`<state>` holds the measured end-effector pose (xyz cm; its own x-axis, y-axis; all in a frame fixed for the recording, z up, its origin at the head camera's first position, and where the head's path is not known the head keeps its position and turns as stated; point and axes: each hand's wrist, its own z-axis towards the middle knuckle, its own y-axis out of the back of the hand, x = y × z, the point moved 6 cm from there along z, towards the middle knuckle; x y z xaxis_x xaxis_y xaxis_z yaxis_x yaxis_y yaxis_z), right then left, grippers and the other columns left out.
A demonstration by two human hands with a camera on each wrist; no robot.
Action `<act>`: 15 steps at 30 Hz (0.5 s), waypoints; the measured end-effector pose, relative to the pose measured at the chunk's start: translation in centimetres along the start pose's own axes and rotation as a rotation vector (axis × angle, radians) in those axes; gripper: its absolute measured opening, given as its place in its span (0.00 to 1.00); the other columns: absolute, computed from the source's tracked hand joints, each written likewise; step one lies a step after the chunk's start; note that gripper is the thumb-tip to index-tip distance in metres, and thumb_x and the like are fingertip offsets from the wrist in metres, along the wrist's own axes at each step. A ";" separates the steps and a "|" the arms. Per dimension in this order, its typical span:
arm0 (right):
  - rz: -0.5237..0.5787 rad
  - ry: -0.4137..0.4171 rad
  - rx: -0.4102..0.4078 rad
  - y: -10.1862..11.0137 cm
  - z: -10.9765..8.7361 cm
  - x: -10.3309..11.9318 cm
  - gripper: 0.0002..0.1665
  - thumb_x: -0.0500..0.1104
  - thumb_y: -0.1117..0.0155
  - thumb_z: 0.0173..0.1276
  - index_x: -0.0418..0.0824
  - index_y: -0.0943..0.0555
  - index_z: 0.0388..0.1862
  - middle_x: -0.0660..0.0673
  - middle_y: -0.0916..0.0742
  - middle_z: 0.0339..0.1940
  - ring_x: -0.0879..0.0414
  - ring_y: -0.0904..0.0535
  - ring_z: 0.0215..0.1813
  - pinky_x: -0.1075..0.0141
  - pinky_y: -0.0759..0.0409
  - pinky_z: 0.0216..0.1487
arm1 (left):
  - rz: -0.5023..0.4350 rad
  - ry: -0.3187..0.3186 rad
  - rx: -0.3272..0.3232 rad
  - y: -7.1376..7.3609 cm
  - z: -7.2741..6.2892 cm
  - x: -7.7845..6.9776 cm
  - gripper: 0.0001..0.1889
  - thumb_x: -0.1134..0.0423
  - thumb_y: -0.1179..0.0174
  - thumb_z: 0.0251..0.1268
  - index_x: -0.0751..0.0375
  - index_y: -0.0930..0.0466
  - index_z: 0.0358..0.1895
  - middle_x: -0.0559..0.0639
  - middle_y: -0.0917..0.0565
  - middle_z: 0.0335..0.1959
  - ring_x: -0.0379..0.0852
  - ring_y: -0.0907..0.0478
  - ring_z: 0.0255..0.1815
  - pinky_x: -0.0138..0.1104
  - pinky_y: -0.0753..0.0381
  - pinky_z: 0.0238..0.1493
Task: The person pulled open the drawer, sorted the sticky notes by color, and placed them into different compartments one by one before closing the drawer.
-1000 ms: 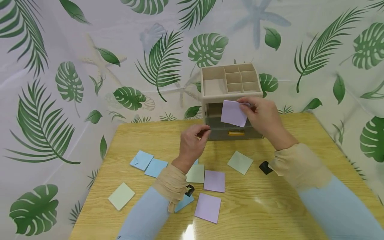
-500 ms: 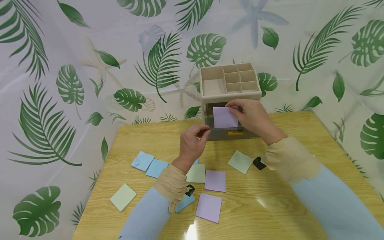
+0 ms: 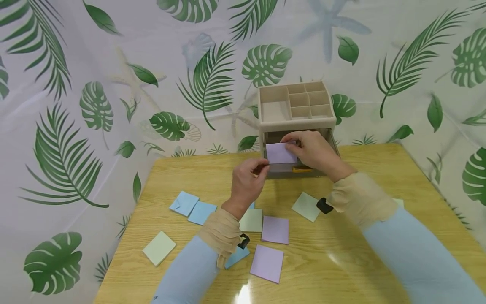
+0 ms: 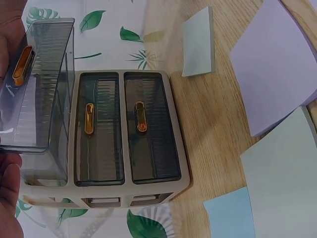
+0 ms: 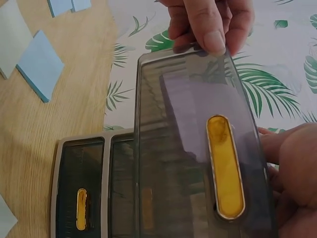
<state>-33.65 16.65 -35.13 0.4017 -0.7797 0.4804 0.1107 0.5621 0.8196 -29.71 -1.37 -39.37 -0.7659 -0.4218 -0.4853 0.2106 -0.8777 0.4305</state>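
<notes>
A beige desktop organizer stands at the back of the table, its clear grey top drawer pulled out. My left hand pinches this drawer's left front corner; in the right wrist view its thumb lies on the front face. My right hand holds a purple sticky note pad by its upper right part. The pad is lowered partly behind the drawer front, and shows through the clear plastic in both wrist views. In the left wrist view the two lower drawers are closed, with gold handles.
On the wood table lie two more purple pads, several green pads and several blue pads. One green pad lies just in front of the organizer. A leaf-print cloth hangs behind the table.
My right hand has moved left and down with the purple pad, from in front of the organizer into the open drawer. My left hand keeps its hold on the drawer corner.
</notes>
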 end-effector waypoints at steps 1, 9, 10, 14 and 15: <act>0.000 0.001 0.008 0.0 0.1 -0.1 0.10 0.41 0.41 0.72 0.46 0.15 0.48 0.44 0.13 0.41 0.51 0.21 0.37 0.55 0.24 0.37 | -0.001 0.001 0.000 0.0 0.0 0.0 0.04 0.68 0.35 0.62 0.64 0.15 0.38 0.51 0.15 0.33 0.40 0.18 0.31 0.22 0.22 0.33; 0.031 -0.042 0.094 -0.5 0.7 -0.8 0.10 0.41 0.40 0.71 0.45 0.16 0.48 0.44 0.14 0.40 0.51 0.22 0.36 0.57 0.24 0.36 | 0.008 0.017 0.003 -0.1 0.1 -0.1 0.04 0.69 0.35 0.62 0.64 0.15 0.38 0.51 0.15 0.33 0.40 0.18 0.31 0.22 0.22 0.34; 0.035 -0.050 0.106 -0.5 0.6 -0.8 0.10 0.41 0.41 0.71 0.45 0.16 0.48 0.44 0.15 0.40 0.51 0.22 0.36 0.58 0.24 0.36 | 0.009 0.021 0.006 -0.1 0.1 -0.1 0.04 0.69 0.35 0.62 0.64 0.15 0.38 0.51 0.15 0.34 0.40 0.18 0.31 0.22 0.22 0.34; 0.039 -0.070 0.137 -0.7 0.6 -0.9 0.11 0.41 0.42 0.72 0.45 0.16 0.49 0.43 0.15 0.41 0.51 0.22 0.36 0.58 0.24 0.35 | 0.010 0.028 0.012 -0.2 0.0 -0.1 0.04 0.69 0.36 0.62 0.64 0.15 0.38 0.51 0.15 0.34 0.40 0.18 0.31 0.23 0.22 0.34; 0.038 -0.075 0.139 -0.8 0.6 -0.9 0.11 0.41 0.42 0.72 0.45 0.16 0.49 0.43 0.15 0.42 0.51 0.22 0.36 0.58 0.24 0.35 | 0.010 0.027 0.011 -0.2 0.0 -0.2 0.04 0.69 0.36 0.62 0.64 0.15 0.38 0.52 0.15 0.34 0.40 0.18 0.31 0.23 0.22 0.34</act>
<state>-34.63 16.76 -36.02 0.3340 -0.7799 0.5294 -0.0324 0.5518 0.8333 -29.61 -1.15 -39.37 -0.7471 -0.4369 -0.5009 0.2117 -0.8708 0.4438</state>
